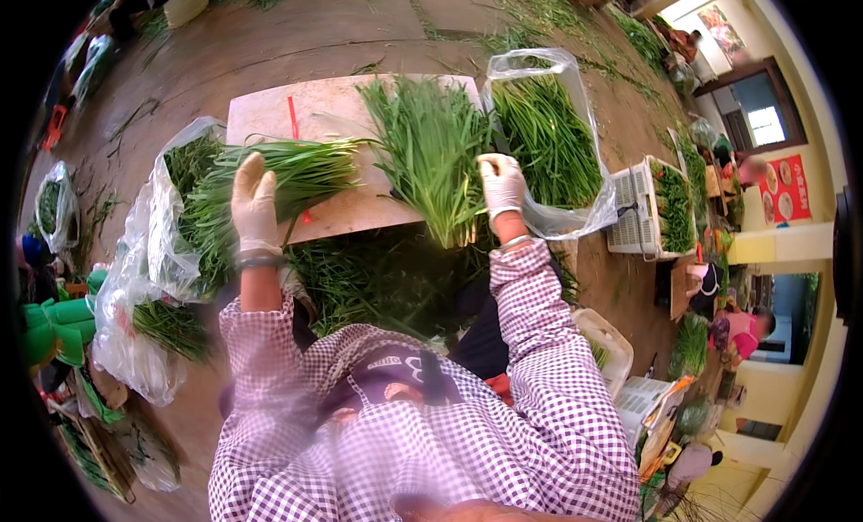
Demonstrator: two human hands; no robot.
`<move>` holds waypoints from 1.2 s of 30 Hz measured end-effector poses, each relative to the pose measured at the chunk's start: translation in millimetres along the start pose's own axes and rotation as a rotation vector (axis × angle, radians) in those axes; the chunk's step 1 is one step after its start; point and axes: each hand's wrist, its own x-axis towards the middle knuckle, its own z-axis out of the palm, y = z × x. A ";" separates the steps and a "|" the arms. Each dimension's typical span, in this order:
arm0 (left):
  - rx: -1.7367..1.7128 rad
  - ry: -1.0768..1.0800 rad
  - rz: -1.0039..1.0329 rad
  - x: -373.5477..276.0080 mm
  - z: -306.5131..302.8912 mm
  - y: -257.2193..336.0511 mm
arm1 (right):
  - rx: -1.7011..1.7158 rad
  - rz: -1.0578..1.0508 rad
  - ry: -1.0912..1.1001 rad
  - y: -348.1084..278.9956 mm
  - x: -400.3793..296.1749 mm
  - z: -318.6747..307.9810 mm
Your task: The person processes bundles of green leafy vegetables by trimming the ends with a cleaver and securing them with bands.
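Observation:
A pale board (323, 107) lies before me with loose bunches of long green garlic chives on it. My left hand (256, 201), in a white glove, is over the left bunch of chives (307, 164), with its fingers apart. That bunch has its pale stem ends to the right. A larger chive bunch (431, 137) spreads across the board's right part, stems towards me. Beside its right edge is my gloved right hand (503, 183), fingers curled; whether they pinch any stalks is unclear. A red strip (293, 117) lies partly under the left bunch.
Right of the board stands a clear plastic bag (593, 151) packed with chives. Farther right is a white crate (630, 208) with bundled greens. Another plastic bag (165, 245) of greens sits at left. Loose leaves (377, 286) lie below the board. Several people are at the room's sides.

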 end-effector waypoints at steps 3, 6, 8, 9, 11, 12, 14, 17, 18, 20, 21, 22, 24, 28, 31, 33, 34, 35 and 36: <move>0.200 -0.316 0.039 -12.9 18.3 -23.1 | -0.074 0.336 -0.189 49.3 -10.5 -21.0; 0.286 -0.557 -0.250 -47.7 56.0 -57.2 | 0.081 0.563 -0.476 68.7 -22.5 -16.0; 0.323 -0.652 -0.549 -79.4 87.6 -80.1 | 0.004 0.612 -0.554 70.9 -29.9 -7.6; 0.346 -0.694 -0.693 -93.4 102.1 -90.2 | -0.039 0.641 -0.592 71.5 -30.0 -2.2; 0.288 -0.791 -0.898 -112.9 126.4 -106.7 | 0.003 0.693 -0.598 73.0 -32.1 5.3; 0.187 -0.744 -1.003 -122.6 139.1 -114.7 | 0.118 0.748 -0.676 71.4 -31.5 13.6; 0.043 -0.649 -1.093 -131.2 161.7 -129.1 | 0.336 0.743 -0.837 71.0 -34.8 22.2; -0.286 -0.545 -1.007 -137.6 188.3 -146.3 | 0.577 0.730 -0.850 60.3 -42.8 35.5; -0.395 -0.532 -1.033 -139.2 194.9 -150.3 | 0.552 0.799 -0.825 57.1 -46.0 34.4; -0.420 -0.501 -1.050 -140.4 207.3 -155.3 | 0.573 0.858 -0.774 50.7 -49.4 29.3; -0.388 -0.497 -1.034 -139.9 211.1 -155.6 | 0.606 0.881 -0.753 47.3 -50.0 26.0; -0.366 -0.487 -1.025 -139.4 213.8 -154.9 | 0.838 0.820 -0.756 46.8 -50.0 20.2; -0.364 -0.439 -1.082 -137.3 216.2 -150.7 | 0.874 0.886 -0.692 46.6 -48.4 11.9; -0.632 -0.459 -1.060 -130.5 211.3 -140.1 | 0.936 0.977 -0.591 55.6 -44.8 6.0; -0.973 -0.545 -0.986 -126.9 201.3 -138.1 | 0.865 1.027 -0.519 66.3 -42.5 3.4; -0.810 -0.440 -1.054 -120.2 192.8 -140.4 | 0.875 1.033 -0.423 70.6 -41.9 -0.4; -0.816 -0.494 -1.046 -118.8 190.1 -143.1 | 0.888 1.034 -0.374 71.3 -41.5 -2.6; -0.761 -0.447 -1.069 -116.5 187.2 -145.9 | 0.896 1.026 -0.319 71.2 -40.7 -5.2; -0.785 -0.489 -1.055 -115.1 184.8 -149.0 | 0.923 1.032 -0.291 70.5 -39.2 -7.5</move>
